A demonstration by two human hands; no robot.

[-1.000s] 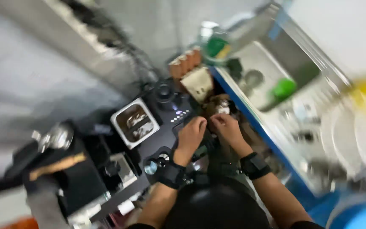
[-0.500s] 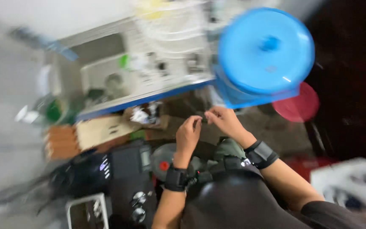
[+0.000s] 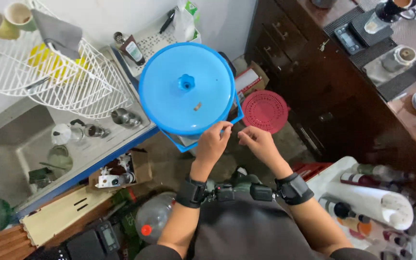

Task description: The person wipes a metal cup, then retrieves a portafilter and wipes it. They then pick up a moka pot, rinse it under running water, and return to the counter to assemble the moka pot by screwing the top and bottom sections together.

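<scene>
The left hand (image 3: 213, 142) and the right hand (image 3: 258, 143) are hovering close together in front of the person's chest, fingertips pointing toward each other with a small gap between them. Both are pinching narrowly, thumb against forefinger, but whether anything is sitting in either pinch is too small to tell. Each wrist is wearing a dark band.

Just above the hands, a big round blue lid (image 3: 187, 87) with a small knob in its middle is sitting on a container; the left fingertips are lying just below its near rim, perhaps overlapping it only in view. To the right of the lid, a red round strainer (image 3: 265, 110) is lying on the floor beside a dark wooden cabinet (image 3: 309, 72).

To the left, a white wire dish rack (image 3: 73, 82) is holding two cups and a yellow plate, with a grey cloth draped over it. Below it, a steel sink (image 3: 34, 149) is holding a small metal pot and cups. A cardboard box (image 3: 119, 173) of small parts is sitting under the counter's blue edge. At the lower right, a white tube (image 3: 376, 202) is lying among bottles.
</scene>
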